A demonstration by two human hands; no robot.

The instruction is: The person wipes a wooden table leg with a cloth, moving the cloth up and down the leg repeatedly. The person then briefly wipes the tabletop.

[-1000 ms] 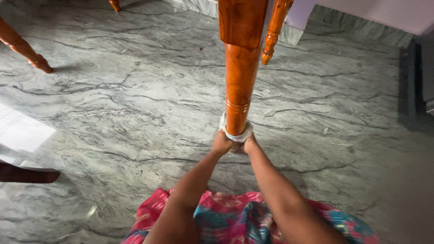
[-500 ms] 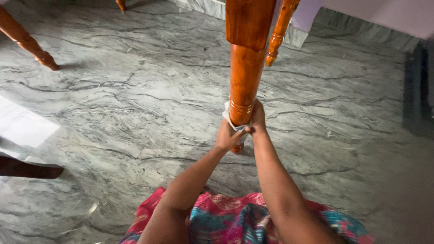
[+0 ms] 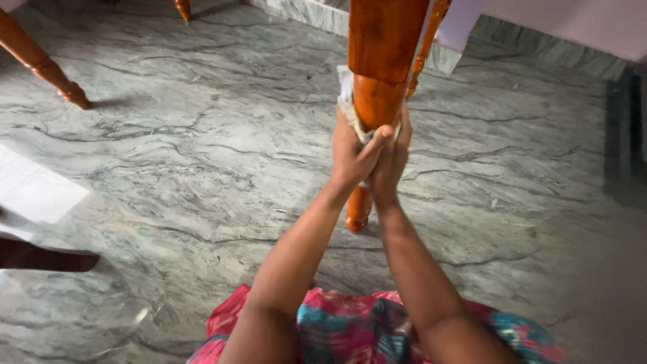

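A turned, glossy orange-brown wooden table leg (image 3: 377,74) stands on the grey marble floor, its foot (image 3: 358,210) showing below my wrists. A whitish cloth (image 3: 346,94) is wrapped round the upper part of the leg. My left hand (image 3: 352,156) grips the cloth against the leg from the left. My right hand (image 3: 393,160) presses against the leg and cloth from the right, its palm touching my left hand. Most of the cloth is hidden behind my fingers and the leg.
Other wooden legs stand at the far left (image 3: 47,71), top left (image 3: 183,9) and just behind the near leg (image 3: 423,54). A dark furniture foot (image 3: 47,259) lies at the left edge. My pink and teal patterned clothing (image 3: 350,327) fills the bottom. A dark object (image 3: 630,128) stands at right.
Both hands have slid the cloth up the leg, from the foot near the floor to the upper rounded part. The foot of the leg now shows bare.
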